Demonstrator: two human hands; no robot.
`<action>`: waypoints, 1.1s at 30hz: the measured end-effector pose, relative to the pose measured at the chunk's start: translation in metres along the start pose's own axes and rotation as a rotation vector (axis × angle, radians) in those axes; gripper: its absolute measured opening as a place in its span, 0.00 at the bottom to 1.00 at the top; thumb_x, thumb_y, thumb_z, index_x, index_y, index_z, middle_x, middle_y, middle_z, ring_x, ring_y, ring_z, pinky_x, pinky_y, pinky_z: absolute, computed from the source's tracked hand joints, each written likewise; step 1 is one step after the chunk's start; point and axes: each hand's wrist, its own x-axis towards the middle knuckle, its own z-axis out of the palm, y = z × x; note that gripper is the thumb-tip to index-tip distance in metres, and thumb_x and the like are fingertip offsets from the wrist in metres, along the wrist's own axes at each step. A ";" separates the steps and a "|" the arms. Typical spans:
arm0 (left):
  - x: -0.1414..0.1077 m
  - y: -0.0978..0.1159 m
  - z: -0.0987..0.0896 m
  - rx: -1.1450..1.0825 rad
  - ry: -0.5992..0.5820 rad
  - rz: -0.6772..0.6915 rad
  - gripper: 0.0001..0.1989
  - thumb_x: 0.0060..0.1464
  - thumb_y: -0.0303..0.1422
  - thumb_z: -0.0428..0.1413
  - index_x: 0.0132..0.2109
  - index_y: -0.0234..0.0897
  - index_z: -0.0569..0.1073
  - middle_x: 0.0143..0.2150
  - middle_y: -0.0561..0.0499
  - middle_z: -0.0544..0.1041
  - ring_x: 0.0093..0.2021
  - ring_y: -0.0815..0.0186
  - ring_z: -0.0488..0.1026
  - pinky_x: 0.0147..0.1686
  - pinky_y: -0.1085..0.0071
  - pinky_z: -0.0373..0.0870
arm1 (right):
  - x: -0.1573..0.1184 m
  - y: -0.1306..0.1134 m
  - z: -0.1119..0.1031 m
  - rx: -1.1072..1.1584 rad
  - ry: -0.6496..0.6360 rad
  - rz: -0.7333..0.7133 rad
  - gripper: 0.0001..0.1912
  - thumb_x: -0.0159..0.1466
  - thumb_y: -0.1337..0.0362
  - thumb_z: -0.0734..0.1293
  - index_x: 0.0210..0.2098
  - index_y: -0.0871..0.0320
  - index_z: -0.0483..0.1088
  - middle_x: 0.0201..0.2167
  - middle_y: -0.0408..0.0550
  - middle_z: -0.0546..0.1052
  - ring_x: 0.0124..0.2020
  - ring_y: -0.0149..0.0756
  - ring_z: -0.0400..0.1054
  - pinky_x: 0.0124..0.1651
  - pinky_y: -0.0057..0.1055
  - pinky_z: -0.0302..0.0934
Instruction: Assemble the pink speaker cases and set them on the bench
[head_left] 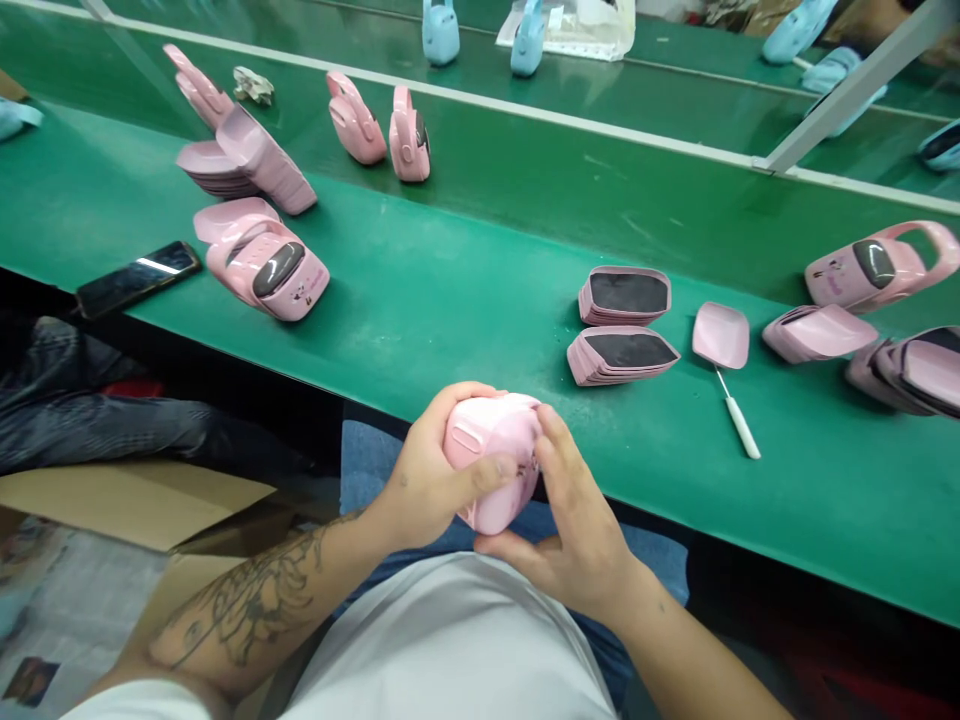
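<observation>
My left hand [442, 475] wraps round a rounded pink plastic casing [491, 440], its thumb lying across the printed face. From the other side my right hand [574, 510] grips the same casing, fingertips at the upper right edge and thumb underneath. The casing is held in front of my lap, near the front edge of the green table [420, 330]. Its far side is hidden, and much of the print lies under my fingers. Beyond my right hand are two stacks of pink shell pieces, a rear stack [624, 295] and a front stack [622, 357], with dark panels on top.
A white-handled screwdriver [741, 428] touches a loose pink shell [721, 335]. Handled pink units stand left [292, 280] and right [851, 275], near more shells. A black phone [139, 280] lies by the left edge. Blue units [441, 35] stand beyond the divider [600, 118].
</observation>
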 end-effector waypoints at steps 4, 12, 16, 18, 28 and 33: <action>0.002 -0.006 -0.001 -0.189 -0.002 -0.009 0.39 0.54 0.44 0.73 0.68 0.40 0.70 0.62 0.41 0.80 0.56 0.53 0.79 0.53 0.62 0.78 | 0.008 -0.001 -0.007 -0.029 -0.008 0.003 0.61 0.64 0.48 0.80 0.83 0.58 0.44 0.79 0.67 0.62 0.80 0.67 0.54 0.75 0.71 0.61; 0.009 -0.010 0.001 -0.268 0.078 0.052 0.34 0.55 0.45 0.72 0.64 0.41 0.74 0.53 0.45 0.81 0.46 0.59 0.80 0.45 0.68 0.78 | 0.004 -0.004 0.000 0.001 0.153 0.139 0.60 0.64 0.43 0.78 0.83 0.55 0.45 0.81 0.65 0.56 0.80 0.64 0.55 0.75 0.65 0.64; 0.015 -0.012 0.021 -0.377 0.265 0.287 0.37 0.56 0.55 0.68 0.66 0.48 0.68 0.63 0.43 0.78 0.55 0.52 0.80 0.50 0.61 0.81 | 0.006 -0.011 0.025 0.462 0.234 0.535 0.43 0.78 0.39 0.53 0.83 0.54 0.43 0.76 0.65 0.67 0.75 0.53 0.68 0.68 0.54 0.73; 0.017 -0.013 0.029 -0.341 0.252 0.385 0.39 0.57 0.57 0.67 0.68 0.49 0.67 0.73 0.41 0.71 0.66 0.45 0.75 0.59 0.55 0.78 | 0.014 -0.012 0.034 0.687 0.141 0.545 0.41 0.79 0.41 0.42 0.82 0.56 0.48 0.68 0.64 0.78 0.70 0.49 0.74 0.69 0.52 0.72; 0.018 0.004 -0.003 -0.083 -0.017 0.177 0.38 0.57 0.45 0.72 0.70 0.35 0.73 0.67 0.35 0.79 0.65 0.46 0.79 0.63 0.57 0.77 | 0.008 0.004 0.019 0.797 0.249 0.554 0.37 0.77 0.44 0.59 0.79 0.52 0.54 0.76 0.61 0.69 0.73 0.54 0.70 0.69 0.54 0.71; 0.016 0.009 -0.003 -0.119 -0.021 0.170 0.34 0.58 0.42 0.72 0.68 0.35 0.77 0.64 0.36 0.82 0.63 0.46 0.80 0.63 0.55 0.78 | 0.006 0.001 0.014 0.819 0.260 0.565 0.38 0.75 0.41 0.64 0.77 0.53 0.58 0.73 0.63 0.72 0.71 0.57 0.71 0.68 0.55 0.73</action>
